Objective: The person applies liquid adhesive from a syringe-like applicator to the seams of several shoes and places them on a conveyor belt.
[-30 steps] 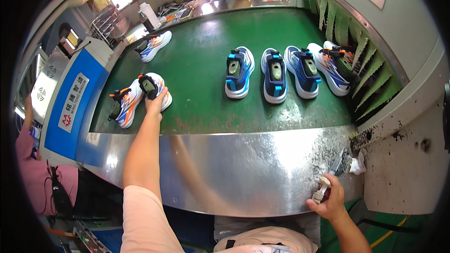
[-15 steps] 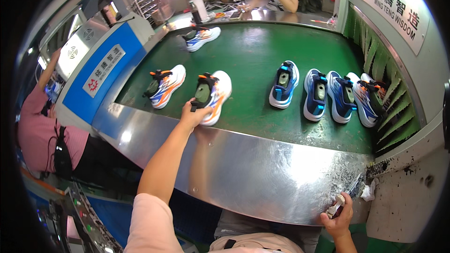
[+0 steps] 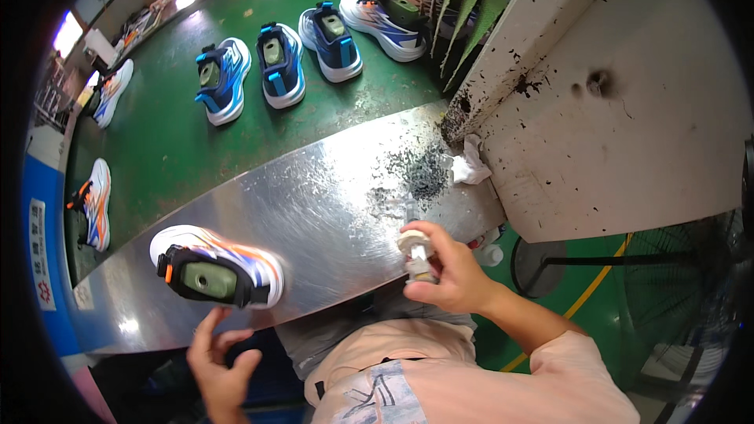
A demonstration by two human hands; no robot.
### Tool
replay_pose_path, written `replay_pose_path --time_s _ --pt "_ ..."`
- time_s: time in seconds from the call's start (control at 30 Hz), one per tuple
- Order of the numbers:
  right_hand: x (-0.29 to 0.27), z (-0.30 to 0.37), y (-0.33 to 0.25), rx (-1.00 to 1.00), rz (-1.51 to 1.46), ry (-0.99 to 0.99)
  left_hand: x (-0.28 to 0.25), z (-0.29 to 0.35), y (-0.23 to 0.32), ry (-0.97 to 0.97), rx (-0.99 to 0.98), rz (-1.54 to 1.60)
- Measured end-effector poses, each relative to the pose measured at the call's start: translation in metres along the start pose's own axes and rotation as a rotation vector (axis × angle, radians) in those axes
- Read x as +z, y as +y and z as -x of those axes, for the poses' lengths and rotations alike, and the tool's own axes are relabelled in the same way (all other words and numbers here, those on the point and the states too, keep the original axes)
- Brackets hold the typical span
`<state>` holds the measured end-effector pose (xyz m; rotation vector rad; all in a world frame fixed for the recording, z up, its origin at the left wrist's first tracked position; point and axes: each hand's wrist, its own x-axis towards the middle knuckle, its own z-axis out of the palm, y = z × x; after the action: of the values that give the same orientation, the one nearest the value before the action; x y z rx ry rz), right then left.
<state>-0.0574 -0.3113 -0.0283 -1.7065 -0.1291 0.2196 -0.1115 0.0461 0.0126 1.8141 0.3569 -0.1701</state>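
**Shoe at the steel ledge's near edge, small bottle held in the right hand**

The white, orange and blue sneaker (image 3: pixel 216 267) lay on its side on the steel ledge (image 3: pixel 330 196), close to the ledge's near edge and toward its left end, with its opening and the grey last inside turned toward the person. To its right the steel was bare up to a patch of dark specks (image 3: pixel 420 173) near the right end, where a crumpled white rag (image 3: pixel 470 166) sat against the stained white cabinet (image 3: pixel 628 110). That cabinet closed off the ledge's right end. Beyond the ledge's far edge ran the green conveyor belt (image 3: pixel 173 141), with three blue sneakers (image 3: pixel 279 63) in a row near its right side, a white and blue one (image 3: pixel 389 20) at the fringe curtain, and two more shoes along its left edge; the belt between them and the ledge lay open.

The left hand (image 3: pixel 220 365) was below the ledge's near edge, just under the sneaker, palm up and fingers spread, gripping nothing and not touching the shoe. The right hand (image 3: pixel 448 275) hung at the near edge toward the right end, forearm coming in from the lower right, its fingers closed around a small pale bottle (image 3: pixel 416 255) held upright, cap upward.
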Motion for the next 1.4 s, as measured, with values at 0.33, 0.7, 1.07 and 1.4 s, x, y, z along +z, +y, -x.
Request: replay_pose_path --time_s 0.33,0.7,1.07,1.4 --pt "-0.045 -0.015 -0.004 0.164 -0.993 0.144 -0.007 -0.12 0.1 -0.373 0.832 -1.011" --pt "-0.037 -0.008 -0.014 0.151 -0.573 0.138 0.03 -0.017 0.039 0.005 1.072 -0.905" --pt "0.013 -0.007 -0.03 0.252 0.088 0.076 0.026 0.005 -0.013 0.144 1.095 -0.814" --pt "0.131 -0.1 -0.146 0.306 -0.725 -0.665 0.025 0.004 -0.021 0.143 1.096 -0.689"
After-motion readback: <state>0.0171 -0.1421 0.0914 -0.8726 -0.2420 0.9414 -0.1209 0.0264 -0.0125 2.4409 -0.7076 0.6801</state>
